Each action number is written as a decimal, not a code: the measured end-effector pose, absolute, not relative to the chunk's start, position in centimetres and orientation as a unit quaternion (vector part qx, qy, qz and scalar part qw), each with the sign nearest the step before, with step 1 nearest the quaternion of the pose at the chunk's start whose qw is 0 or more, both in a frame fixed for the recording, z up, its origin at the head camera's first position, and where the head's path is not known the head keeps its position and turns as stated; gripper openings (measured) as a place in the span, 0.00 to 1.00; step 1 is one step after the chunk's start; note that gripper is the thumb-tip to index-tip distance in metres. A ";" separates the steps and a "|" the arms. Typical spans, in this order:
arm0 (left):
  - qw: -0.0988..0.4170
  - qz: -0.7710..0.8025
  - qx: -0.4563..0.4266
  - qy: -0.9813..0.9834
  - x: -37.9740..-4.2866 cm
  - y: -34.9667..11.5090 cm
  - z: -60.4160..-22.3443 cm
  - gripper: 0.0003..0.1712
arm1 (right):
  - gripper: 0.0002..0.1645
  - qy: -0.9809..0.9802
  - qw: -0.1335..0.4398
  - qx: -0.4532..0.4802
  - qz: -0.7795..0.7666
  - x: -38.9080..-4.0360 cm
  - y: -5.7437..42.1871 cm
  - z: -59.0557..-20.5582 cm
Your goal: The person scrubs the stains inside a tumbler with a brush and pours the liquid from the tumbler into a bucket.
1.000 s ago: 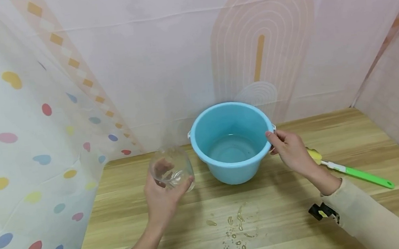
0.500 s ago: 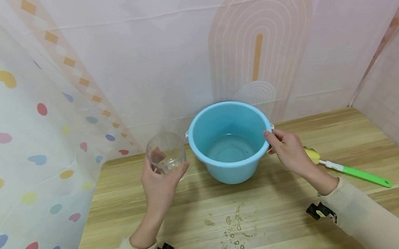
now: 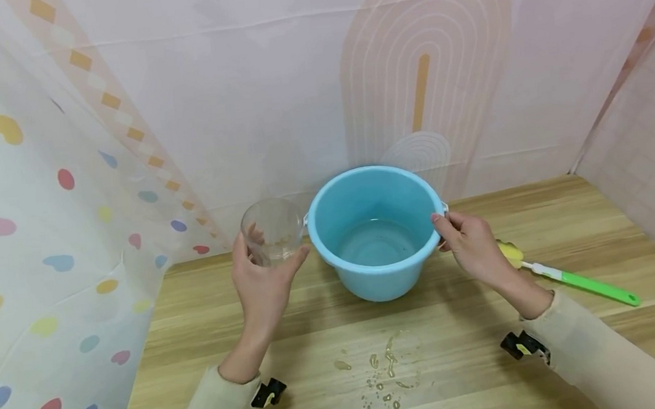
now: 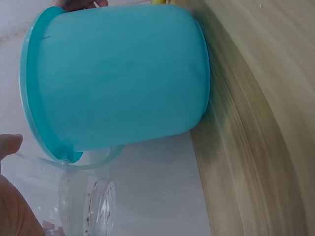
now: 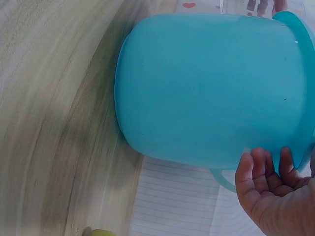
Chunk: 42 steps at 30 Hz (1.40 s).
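A clear, round cup point(image 3: 274, 232), glass or plastic, is held off the table in my left hand point(image 3: 262, 291), thumb on one side and fingers on the other. In the left wrist view the cup point(image 4: 91, 204) is beside the bucket's rim. A light blue bucket point(image 3: 378, 284) stands upright with shallow water at its bottom. My right hand point(image 3: 474, 250) grips its rim on the right, thumb on top and fingers curled beneath; the right wrist view shows these fingers point(image 5: 261, 174) against the outer wall.
Behind my right hand lies a sponge brush point(image 3: 594, 285) with a green handle and yellow head, partly hidden. Spilled water point(image 3: 390, 361) spots the wooden table point(image 3: 199, 345) in front of the bucket. Patterned cloth point(image 3: 266, 106) hangs close behind the bucket and along both sides.
My left hand has lifted the cup higher and farther back, and its mouth has turned up more. The right hand keeps its grip on the bucket rim, and the bucket stays put.
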<state>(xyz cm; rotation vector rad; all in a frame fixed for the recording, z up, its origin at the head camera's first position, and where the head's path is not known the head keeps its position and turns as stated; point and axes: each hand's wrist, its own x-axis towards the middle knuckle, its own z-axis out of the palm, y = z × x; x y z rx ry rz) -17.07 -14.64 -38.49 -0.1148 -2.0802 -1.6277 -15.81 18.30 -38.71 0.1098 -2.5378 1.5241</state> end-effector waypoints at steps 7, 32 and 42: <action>0.265 -0.575 -0.034 -0.774 -18.1 -14.4 -37.9 0.51 | 0.26 -0.849 0.094 0.037 0.519 -16.0 18.1 -38.7; 0.366 -0.459 -0.069 -0.807 -19.8 -14.0 -37.5 0.53 | 0.26 -0.852 0.098 0.049 0.512 -16.2 17.5 -39.1; 0.362 -0.417 -0.110 -0.827 -20.2 -13.6 -37.4 0.49 | 0.27 -0.855 0.089 0.042 0.509 -15.9 17.9 -39.0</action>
